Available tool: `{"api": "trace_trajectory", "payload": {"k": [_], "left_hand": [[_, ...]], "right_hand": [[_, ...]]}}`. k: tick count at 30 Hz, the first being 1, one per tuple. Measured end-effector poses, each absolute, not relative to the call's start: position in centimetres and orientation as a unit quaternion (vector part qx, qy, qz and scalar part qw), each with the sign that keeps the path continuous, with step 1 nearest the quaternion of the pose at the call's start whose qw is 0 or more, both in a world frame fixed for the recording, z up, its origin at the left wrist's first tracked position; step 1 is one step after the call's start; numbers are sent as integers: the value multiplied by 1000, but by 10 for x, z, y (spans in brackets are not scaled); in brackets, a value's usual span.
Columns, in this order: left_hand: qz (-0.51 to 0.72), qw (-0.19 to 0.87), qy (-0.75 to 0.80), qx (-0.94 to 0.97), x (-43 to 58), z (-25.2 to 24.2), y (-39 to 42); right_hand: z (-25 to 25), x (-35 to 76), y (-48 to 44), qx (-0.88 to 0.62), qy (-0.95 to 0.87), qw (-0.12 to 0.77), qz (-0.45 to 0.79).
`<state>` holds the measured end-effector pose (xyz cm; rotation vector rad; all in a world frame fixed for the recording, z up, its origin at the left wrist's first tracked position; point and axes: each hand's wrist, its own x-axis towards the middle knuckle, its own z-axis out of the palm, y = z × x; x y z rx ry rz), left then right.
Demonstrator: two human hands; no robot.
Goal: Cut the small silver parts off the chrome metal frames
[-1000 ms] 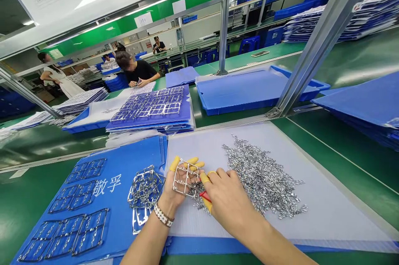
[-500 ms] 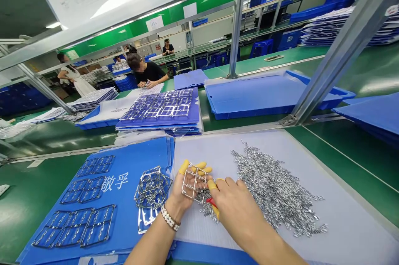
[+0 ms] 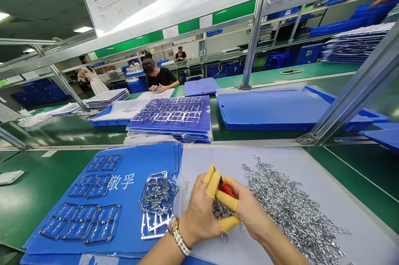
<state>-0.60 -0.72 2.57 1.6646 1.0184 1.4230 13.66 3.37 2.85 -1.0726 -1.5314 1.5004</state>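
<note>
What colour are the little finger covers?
The finger cots are yellow; the head view shows them best.

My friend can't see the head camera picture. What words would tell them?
The left hand and right hand, in yellow finger covers, work at a small red-handled tool above silver metal pieces on a white board. Wire frames lie on a blue sheet beside them. Behind, a person in black sits at a green bench.
</note>
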Motion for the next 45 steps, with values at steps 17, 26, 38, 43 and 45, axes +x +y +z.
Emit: {"api": "trace_trajectory", "payload": {"k": [17,26,38,43,45], "left_hand": [[582,780,210,95,-6,13,14],[559,790,236,83,-5,16,13],[611,714,298,168,-1,6,15],[613,699,314,191,-2,3,15],[612,688,333,204,-3,1,15]], "right_hand": [[6,102,-2,-319,-810,449,198],[25,129,7,-378,-807,393,226],[45,125,14,-521,-839,109,116],[47,126,14,-519,-846,89,83],[50,126,15,-517,-849,77,75]]}}
